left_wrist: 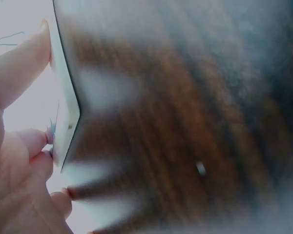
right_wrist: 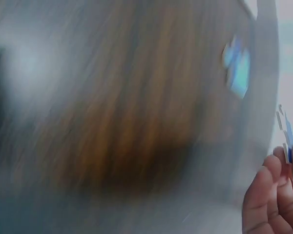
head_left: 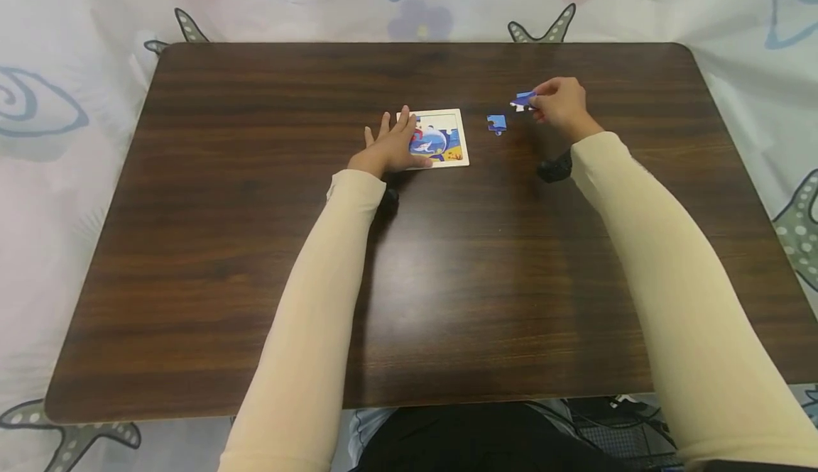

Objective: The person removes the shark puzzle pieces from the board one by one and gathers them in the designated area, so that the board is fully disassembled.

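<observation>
A small jigsaw puzzle board (head_left: 452, 164) with a pale rim lies near the middle of the table, showing a blue and white sea picture over yellow. My left hand (head_left: 390, 149) rests on its left side, fingers spread and thumb along the lower rim. The left wrist view shows the thumb (left_wrist: 24, 68) at the board's pale edge. To the right, my right hand (head_left: 562, 104) pinches a blue and white puzzle piece (head_left: 522, 99) between thumb and fingers. In the right wrist view that piece (right_wrist: 289, 136) appears edge-on. Another blue puzzle piece (head_left: 495, 123) lies between the board and my right hand.
The dark wooden table (head_left: 255, 245) has rounded corners. A pale patterned curtain (head_left: 473, 3) hangs behind and beside it. A black wrist device (head_left: 554, 167) sits under my right wrist. Cables show below the table's front edge.
</observation>
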A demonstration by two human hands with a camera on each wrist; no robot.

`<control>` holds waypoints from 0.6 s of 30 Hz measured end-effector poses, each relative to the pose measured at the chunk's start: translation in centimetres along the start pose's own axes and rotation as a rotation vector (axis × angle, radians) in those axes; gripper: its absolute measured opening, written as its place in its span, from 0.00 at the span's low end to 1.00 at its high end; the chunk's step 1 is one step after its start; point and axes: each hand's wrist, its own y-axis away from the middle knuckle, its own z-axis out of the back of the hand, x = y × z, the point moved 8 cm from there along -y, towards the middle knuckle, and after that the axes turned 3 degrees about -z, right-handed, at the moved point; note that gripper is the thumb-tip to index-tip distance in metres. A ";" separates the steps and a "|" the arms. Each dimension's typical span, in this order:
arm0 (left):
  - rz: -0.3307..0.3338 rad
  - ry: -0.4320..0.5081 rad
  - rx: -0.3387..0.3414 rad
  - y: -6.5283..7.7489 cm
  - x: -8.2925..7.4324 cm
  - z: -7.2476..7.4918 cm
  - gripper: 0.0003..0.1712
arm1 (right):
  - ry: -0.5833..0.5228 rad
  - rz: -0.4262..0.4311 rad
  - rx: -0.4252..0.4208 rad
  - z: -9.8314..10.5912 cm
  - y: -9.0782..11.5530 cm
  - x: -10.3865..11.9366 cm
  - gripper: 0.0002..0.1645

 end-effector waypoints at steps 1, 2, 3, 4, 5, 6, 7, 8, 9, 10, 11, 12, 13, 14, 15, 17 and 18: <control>0.002 0.001 0.000 0.0 0.1 0.0 0.56 | 0.012 -0.017 0.005 0.3 -0.1 -0.6 0.17; 0.004 0.000 0.001 0.0 0.2 0.0 0.56 | 0.020 -0.036 0.012 0.5 -0.2 -1.2 0.17; 0.005 -0.001 0.001 0.0 0.2 0.0 0.56 | 0.035 -0.053 0.019 0.6 -0.3 -1.8 0.17; 0.005 -0.001 0.000 0.0 0.3 0.0 0.56 | 0.048 -0.069 0.027 0.7 -0.3 -2.3 0.17; 0.005 -0.002 -0.001 0.0 0.3 0.0 0.56 | 0.063 -0.084 0.033 0.7 -0.4 -2.8 0.17; 0.004 -0.002 -0.002 0.0 0.4 0.0 0.56 | 0.081 -0.094 0.038 0.7 -0.4 -3.1 0.18; 0.004 -0.003 -0.002 0.0 0.4 0.0 0.56 | 0.100 -0.097 0.041 0.6 -0.4 -3.3 0.18; 0.003 -0.003 -0.002 0.1 0.4 -0.1 0.56 | 0.120 -0.098 0.043 0.5 -0.4 -3.5 0.19; 0.003 -0.004 -0.002 0.1 0.5 -0.1 0.56 | 0.143 -0.095 0.044 0.5 -0.5 -3.5 0.20; 0.003 -0.004 -0.002 0.1 0.5 -0.1 0.56 | 0.163 -0.091 0.043 0.4 -0.5 -3.6 0.21; 0.004 -0.004 -0.001 0.2 0.5 -0.1 0.56 | 0.183 -0.086 0.042 0.3 -0.5 -3.6 0.21; 0.005 -0.003 0.001 0.2 0.5 -0.1 0.56 | 0.204 -0.077 0.042 0.3 -0.5 -3.5 0.22; 0.007 -0.001 0.001 0.3 0.5 -0.1 0.56 | 0.226 -0.067 0.041 0.2 -0.5 -3.4 0.22; 0.008 0.001 0.003 0.4 0.5 -0.1 0.56 | 0.242 -0.060 0.039 0.1 -0.6 -3.4 0.22; 0.009 0.002 0.004 0.4 0.5 0.0 0.56 | 0.264 -0.054 0.035 0.1 -0.6 -3.3 0.22; 0.008 0.004 0.004 0.5 0.4 0.0 0.56 | 0.303 -0.045 0.029 0.1 -0.6 -3.2 0.20; 0.007 0.005 0.002 0.5 0.3 0.0 0.56 | 0.322 -0.040 0.027 0.1 -0.6 -3.2 0.19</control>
